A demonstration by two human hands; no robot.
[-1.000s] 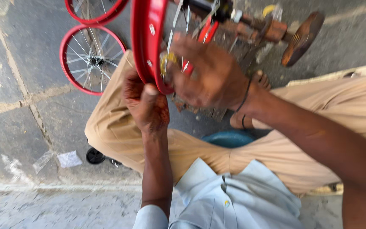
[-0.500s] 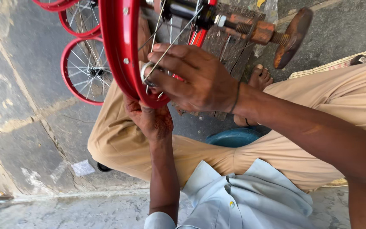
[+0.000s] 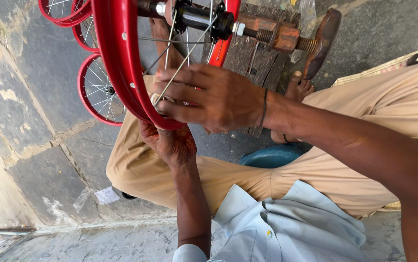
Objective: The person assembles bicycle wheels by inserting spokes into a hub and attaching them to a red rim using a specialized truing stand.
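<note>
The red wheel rim (image 3: 121, 63) stood upright over the seated person's lap, its black hub (image 3: 201, 18) carried on a rusty threaded axle (image 3: 277, 36). The left hand (image 3: 170, 143) cupped the rim's lower edge from beneath, its grip closed on the rim. The right hand (image 3: 214, 97) reached across from above, fingertips pinched narrowly on a spoke (image 3: 182, 63) where it met the rim. Done well, this called for steady support below and small, even turns at the spoke end. Three more red wheels (image 3: 97, 92) lay on the stone floor (image 3: 29, 121); one blue bowl (image 3: 272, 156) sat by the leg.
</note>
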